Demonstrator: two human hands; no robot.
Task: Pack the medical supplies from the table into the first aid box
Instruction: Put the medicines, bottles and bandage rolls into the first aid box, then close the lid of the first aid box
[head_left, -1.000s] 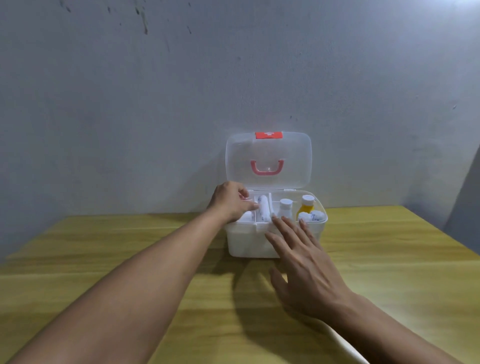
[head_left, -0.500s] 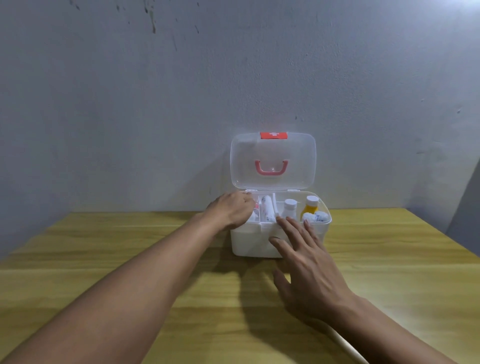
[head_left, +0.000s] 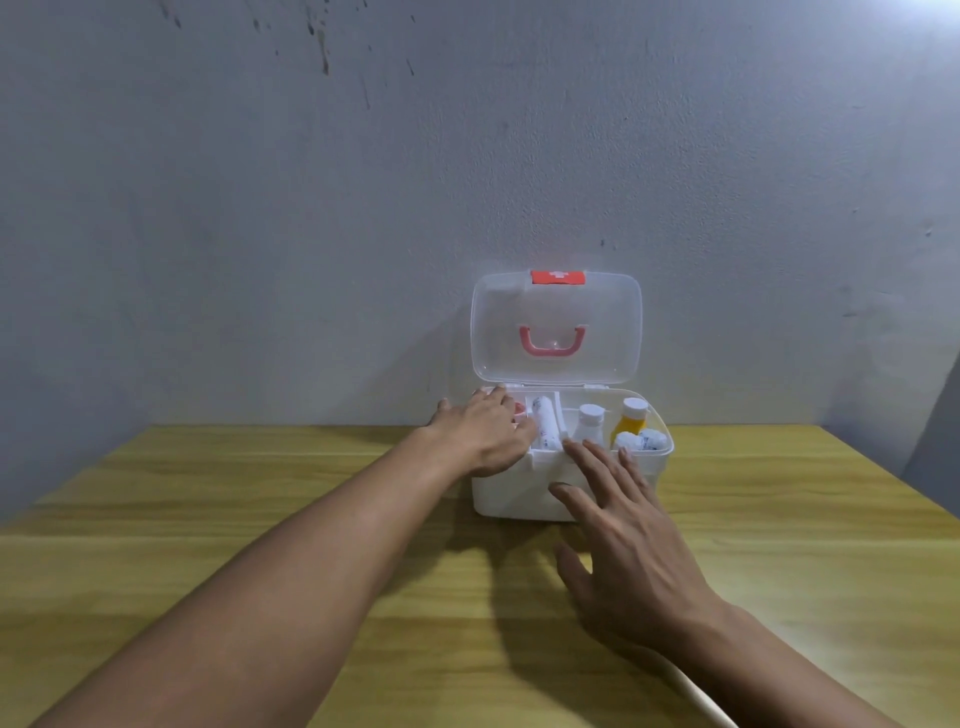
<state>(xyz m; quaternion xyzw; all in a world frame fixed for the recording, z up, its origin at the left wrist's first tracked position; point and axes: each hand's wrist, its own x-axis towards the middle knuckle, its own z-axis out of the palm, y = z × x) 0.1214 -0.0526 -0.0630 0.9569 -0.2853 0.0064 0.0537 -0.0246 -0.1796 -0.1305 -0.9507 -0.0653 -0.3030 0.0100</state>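
The white first aid box (head_left: 511, 496) stands open at the table's far middle, and its clear lid (head_left: 556, 317) with a red handle is upright. Inside I see a rolled bandage (head_left: 546, 428), a white bottle (head_left: 589, 423), a yellow bottle (head_left: 631, 418) and small white rolls (head_left: 643, 440). My left hand (head_left: 483, 436) lies palm down over the left compartment with its fingertips inside, next to a small red-and-white item (head_left: 519, 413); whether it grips anything is hidden. My right hand (head_left: 628, 545) hovers in front of the box with its fingers spread and holds nothing.
The wooden table (head_left: 208, 519) meets a grey wall (head_left: 311, 234) just behind the box. A white edge (head_left: 696, 691) shows under my right forearm near the bottom. A dark surface borders the table at the far right.
My left hand has moved from the box's middle divider to lie flat over the left compartment. My right hand has stayed in front of the box, a little closer to it.
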